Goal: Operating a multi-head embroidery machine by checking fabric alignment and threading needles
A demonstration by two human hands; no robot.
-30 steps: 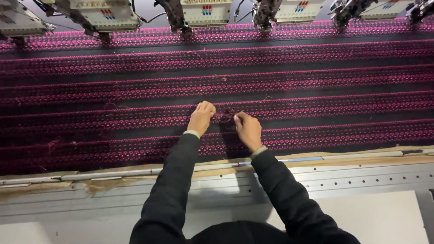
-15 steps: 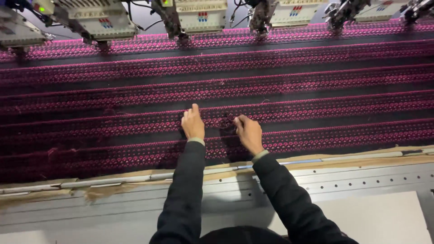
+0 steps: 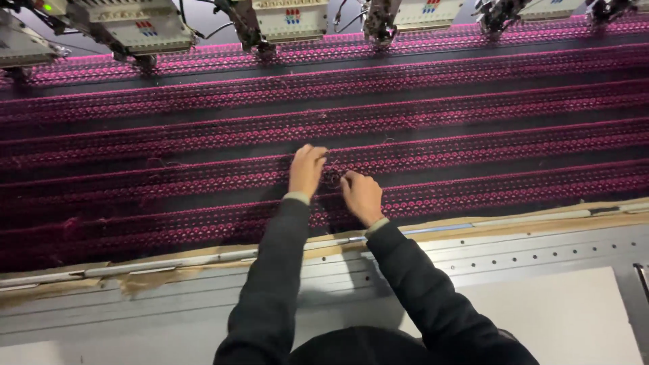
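Now my left hand [image 3: 306, 170] and my right hand [image 3: 362, 196] meet on the dark fabric [image 3: 473, 108] stretched over the embroidery machine bed, right on a pink embroidered band [image 3: 473, 157]. Both pinch narrowly at a loose thread loop [image 3: 331, 178] between them; whether either truly grips it I cannot tell. Embroidery heads [image 3: 291, 20] line the far edge, and the metal frame rail [image 3: 527, 236] lies under my forearms.

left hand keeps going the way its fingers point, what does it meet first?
Likely more of the dark fabric with pink embroidered rows; the left hand already rests on it. Further along, the embroidery heads, depth unclear.
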